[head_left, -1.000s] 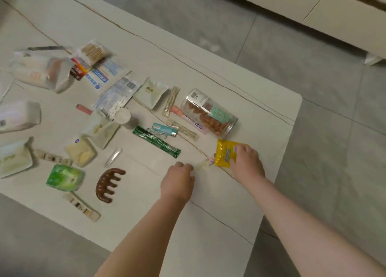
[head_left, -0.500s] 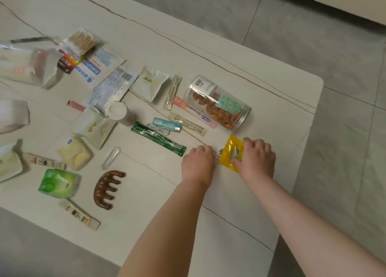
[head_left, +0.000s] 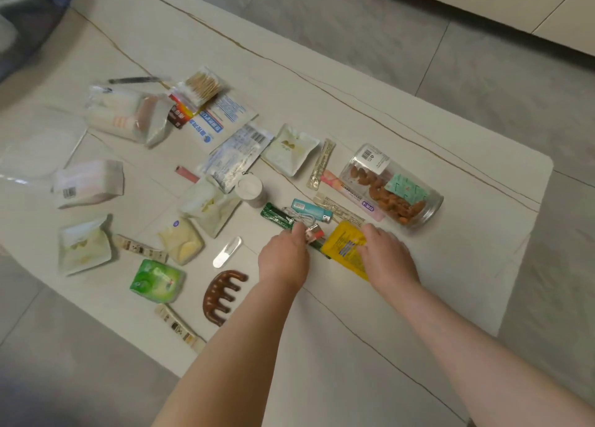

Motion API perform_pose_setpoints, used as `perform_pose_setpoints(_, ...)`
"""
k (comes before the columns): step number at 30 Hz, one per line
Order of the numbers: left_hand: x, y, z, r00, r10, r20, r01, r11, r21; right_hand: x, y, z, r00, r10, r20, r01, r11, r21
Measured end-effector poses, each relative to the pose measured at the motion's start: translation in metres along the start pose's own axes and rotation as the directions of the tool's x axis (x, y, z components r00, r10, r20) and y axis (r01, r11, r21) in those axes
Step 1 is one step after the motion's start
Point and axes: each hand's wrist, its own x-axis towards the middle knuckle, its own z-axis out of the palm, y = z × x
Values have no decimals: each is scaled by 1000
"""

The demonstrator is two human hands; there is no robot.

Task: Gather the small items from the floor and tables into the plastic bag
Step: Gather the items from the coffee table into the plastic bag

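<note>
Many small items lie spread on a white table (head_left: 450, 265). My right hand (head_left: 388, 257) grips the right edge of a yellow packet (head_left: 343, 245) near the table's middle. Just left of it my left hand (head_left: 285, 259) pinches a small pink-and-silver item (head_left: 313, 233) over the end of a green stick packet (head_left: 276, 217). A teal lighter (head_left: 310, 209) with a white cord lies just beyond. A clear plastic bag (head_left: 128, 117) with things inside lies at the far left.
A clear jar of nuts (head_left: 392, 185) lies on its side at the right. A brown claw clip (head_left: 223, 293), a green tissue pack (head_left: 157, 280), sachets and cotton swabs (head_left: 204, 85) lie on the left half. Grey tiled floor (head_left: 483, 56) surrounds the table.
Both hands slid left along the table toward the green stick packet, the right bringing the yellow packet with it. My left hand now pinches the small pink-and-silver item.
</note>
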Motion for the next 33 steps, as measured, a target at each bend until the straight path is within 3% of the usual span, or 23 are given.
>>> perform_pose_setpoints(5, 26, -19, -8, 997, 71, -10, -71, 997, -5, 33, -24, 4, 996, -70, -59, 73, 995, 64)
perform_pose_setpoints(11, 28, -27, 0, 999, 43, -22, -42, 998, 51, 43, -34, 24, 995, 52, -86, -56, 997, -49)
perform_pose_setpoints(18, 20, -33, 0, 985, 140, -105, -120, 977, 174, 33, -35, 29, 984, 100, -149, -119, 985, -123)
perform_pose_setpoints(22, 11, -32, -8, 984, 168, -61, -147, 955, 257, 22, -35, 19, 985, 146, -88, -142, 989, 47)
perform_pose_setpoints(24, 4, -32, -16, 989, 146, -36, -129, 947, 293, 14, -37, 7, 990, 143, -16, -139, 980, 145)
perform_pose_setpoints(27, -13, -33, -32, 998, 53, -20, -45, 959, 281, -2, -40, -12, 996, 87, 35, -92, 985, 149)
perform_pose_setpoints(33, -66, -41, -66, 986, -138, -97, 156, 966, 205, -50, -58, -43, 996, 16, 83, -39, 960, 278)
